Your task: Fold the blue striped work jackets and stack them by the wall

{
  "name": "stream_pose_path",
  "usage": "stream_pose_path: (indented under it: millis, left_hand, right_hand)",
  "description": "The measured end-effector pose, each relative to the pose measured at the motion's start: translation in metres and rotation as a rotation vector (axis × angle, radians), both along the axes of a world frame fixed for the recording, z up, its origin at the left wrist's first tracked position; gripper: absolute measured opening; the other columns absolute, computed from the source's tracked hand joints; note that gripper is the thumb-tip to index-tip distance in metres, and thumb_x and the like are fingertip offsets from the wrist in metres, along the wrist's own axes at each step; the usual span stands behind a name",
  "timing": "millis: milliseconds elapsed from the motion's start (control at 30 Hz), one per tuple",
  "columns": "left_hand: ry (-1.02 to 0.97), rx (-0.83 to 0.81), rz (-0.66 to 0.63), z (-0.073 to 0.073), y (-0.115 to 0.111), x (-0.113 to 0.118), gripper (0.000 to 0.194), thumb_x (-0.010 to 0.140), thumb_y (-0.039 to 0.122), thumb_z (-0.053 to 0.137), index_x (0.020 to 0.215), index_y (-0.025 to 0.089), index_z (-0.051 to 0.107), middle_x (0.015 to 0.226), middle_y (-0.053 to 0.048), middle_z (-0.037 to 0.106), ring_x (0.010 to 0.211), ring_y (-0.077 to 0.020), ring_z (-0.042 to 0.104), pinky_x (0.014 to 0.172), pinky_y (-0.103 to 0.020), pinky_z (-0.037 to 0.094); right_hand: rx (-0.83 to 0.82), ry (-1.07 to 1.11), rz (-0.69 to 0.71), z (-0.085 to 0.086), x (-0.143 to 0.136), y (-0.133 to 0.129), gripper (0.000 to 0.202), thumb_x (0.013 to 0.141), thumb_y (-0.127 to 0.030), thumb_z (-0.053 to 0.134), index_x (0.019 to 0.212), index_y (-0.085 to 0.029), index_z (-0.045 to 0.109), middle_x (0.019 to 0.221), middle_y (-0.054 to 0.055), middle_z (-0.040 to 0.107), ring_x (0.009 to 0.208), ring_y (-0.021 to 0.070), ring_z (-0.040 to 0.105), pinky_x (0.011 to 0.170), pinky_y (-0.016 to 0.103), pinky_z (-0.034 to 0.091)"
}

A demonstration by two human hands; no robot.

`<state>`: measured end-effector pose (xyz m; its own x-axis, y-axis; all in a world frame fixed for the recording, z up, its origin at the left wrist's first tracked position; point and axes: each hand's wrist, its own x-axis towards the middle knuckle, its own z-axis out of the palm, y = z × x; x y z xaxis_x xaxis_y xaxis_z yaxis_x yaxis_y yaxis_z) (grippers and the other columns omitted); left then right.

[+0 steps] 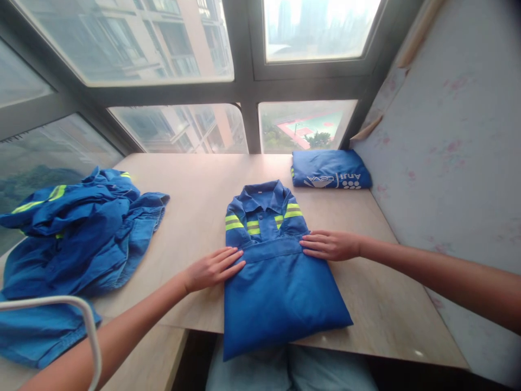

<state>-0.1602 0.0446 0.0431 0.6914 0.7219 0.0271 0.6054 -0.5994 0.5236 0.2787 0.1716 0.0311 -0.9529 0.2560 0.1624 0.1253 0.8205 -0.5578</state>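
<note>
A blue work jacket point(280, 293) with yellow-green reflective stripes lies partly folded in front of me, collar toward the window. Its hem band is turned up across the chest, and the lower end hangs slightly past the table's front edge. My left hand point(215, 267) rests flat on the left end of that band, fingers stretched out. On the band's right end lies my right hand point(325, 245), its fingers also extended and pressing on the cloth. Neither hand grips anything.
A folded blue garment point(329, 169) with white lettering sits at the back right by the wall. Crumpled blue clothes point(81, 233) are heaped at the left. A white curved tube point(87, 320) crosses the lower left. Windows border the pale tabletop point(191, 184).
</note>
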Motion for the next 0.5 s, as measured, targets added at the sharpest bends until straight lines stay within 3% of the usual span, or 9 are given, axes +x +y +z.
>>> stream_pose_path:
  millis: [133, 300, 500]
  left_hand:
    - [0.03, -0.006, 0.012, -0.002, 0.0, 0.001, 0.043, 0.096, 0.014, 0.045, 0.134, 0.032, 0.058, 0.142, -0.005, 0.055, 0.137, -0.0241, 0.045, 0.119, -0.048, 0.029]
    - [0.038, 0.046, -0.017, -0.01, 0.0, -0.002, 0.045, 0.093, 0.016, 0.05, 0.137, 0.029, 0.055, 0.144, -0.007, 0.053, 0.138, -0.0262, 0.043, 0.118, -0.05, 0.03]
    - [0.029, 0.123, -0.013, -0.014, -0.007, -0.002, 0.048, 0.094, 0.019, 0.049, 0.141, 0.029, 0.05, 0.146, -0.007, 0.051, 0.14, -0.0251, 0.04, 0.118, -0.05, 0.032]
  right_hand:
    - [-0.095, -0.099, -0.01, 0.001, -0.006, 0.003, 0.032, 0.092, -0.021, 0.055, 0.122, -0.028, 0.066, 0.133, 0.002, 0.062, 0.129, 0.0201, 0.054, 0.112, 0.045, 0.042]
    - [0.114, 0.084, 0.011, -0.004, -0.012, 0.0, 0.031, 0.095, -0.016, 0.053, 0.117, -0.031, 0.068, 0.129, 0.001, 0.065, 0.123, 0.0155, 0.058, 0.111, 0.04, 0.044]
    - [0.188, 0.077, -0.139, -0.023, -0.011, -0.015, 0.033, 0.099, -0.016, 0.044, 0.121, -0.03, 0.065, 0.129, 0.002, 0.066, 0.127, 0.0167, 0.055, 0.112, 0.044, 0.041]
